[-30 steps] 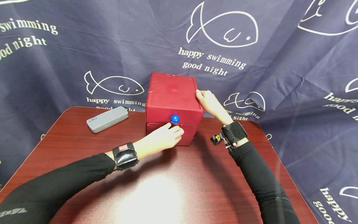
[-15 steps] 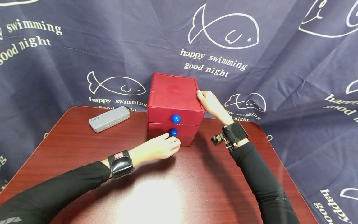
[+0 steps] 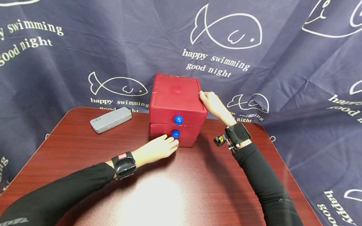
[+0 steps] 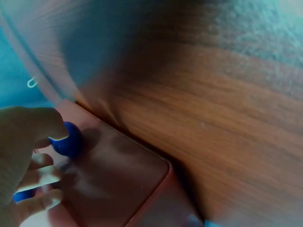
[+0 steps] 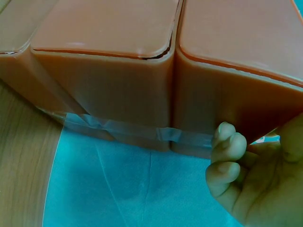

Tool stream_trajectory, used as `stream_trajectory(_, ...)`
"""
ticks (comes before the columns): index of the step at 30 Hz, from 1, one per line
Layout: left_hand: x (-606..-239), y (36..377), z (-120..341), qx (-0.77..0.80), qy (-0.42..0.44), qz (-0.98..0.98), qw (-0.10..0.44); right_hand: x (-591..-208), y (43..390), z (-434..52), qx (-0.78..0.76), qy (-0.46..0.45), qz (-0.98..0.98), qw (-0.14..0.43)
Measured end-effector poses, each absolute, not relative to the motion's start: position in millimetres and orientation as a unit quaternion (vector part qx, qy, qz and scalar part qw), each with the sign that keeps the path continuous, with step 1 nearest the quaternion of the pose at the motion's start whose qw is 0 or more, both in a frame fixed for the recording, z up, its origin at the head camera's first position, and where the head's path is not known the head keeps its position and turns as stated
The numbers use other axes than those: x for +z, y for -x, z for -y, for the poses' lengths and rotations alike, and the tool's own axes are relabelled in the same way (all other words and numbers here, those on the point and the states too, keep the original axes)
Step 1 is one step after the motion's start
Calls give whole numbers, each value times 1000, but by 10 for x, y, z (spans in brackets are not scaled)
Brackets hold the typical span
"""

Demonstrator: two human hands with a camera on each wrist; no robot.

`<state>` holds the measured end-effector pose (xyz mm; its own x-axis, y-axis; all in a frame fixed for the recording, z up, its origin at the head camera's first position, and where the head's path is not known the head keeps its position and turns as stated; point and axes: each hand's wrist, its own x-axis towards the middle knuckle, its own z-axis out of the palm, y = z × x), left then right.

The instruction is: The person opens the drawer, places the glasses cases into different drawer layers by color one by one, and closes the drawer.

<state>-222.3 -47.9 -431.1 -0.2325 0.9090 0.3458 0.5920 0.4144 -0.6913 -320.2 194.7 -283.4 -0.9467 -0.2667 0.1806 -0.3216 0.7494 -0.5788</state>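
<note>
A red two-drawer box point(image 3: 175, 92) stands near the table's far edge. Its upper drawer has a blue knob point(image 3: 178, 120), and a second blue knob point(image 3: 175, 133) sits on the lower drawer. My left hand point(image 3: 155, 149) is just below and left of the lower knob, fingers loosely bent. In the left wrist view the thumb point(image 4: 40, 124) overlaps that lower knob; I cannot tell whether it touches. At the box's right rear my right hand point(image 3: 213, 104) grips the side, thumb on the top edge. Its curled fingers point(image 5: 227, 149) lie against the box in the right wrist view.
A grey glasses case point(image 3: 111, 120) lies on the reddish wood table point(image 3: 215, 175), left of the box. Behind the table hangs a dark blue curtain point(image 3: 118, 47) with white fish drawings and lettering. Wrist cameras are strapped to both arms.
My left hand has come down from near the upper knob to beside the lower one, then shifted slightly left. The lower knob has come into sight. My right hand holds the same spot.
</note>
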Motion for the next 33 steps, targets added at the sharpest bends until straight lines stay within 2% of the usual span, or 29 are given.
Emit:
stream_trajectory(22, -4493, 2447, 218, 231, 503, 719, 421, -2835, 3205, -1953, 313, -159, 935, 46)
stream_trajectory(33, -4527, 2443, 186, 226, 498, 727, 416, -2849, 3209, -1950, 312, -158, 936, 49)
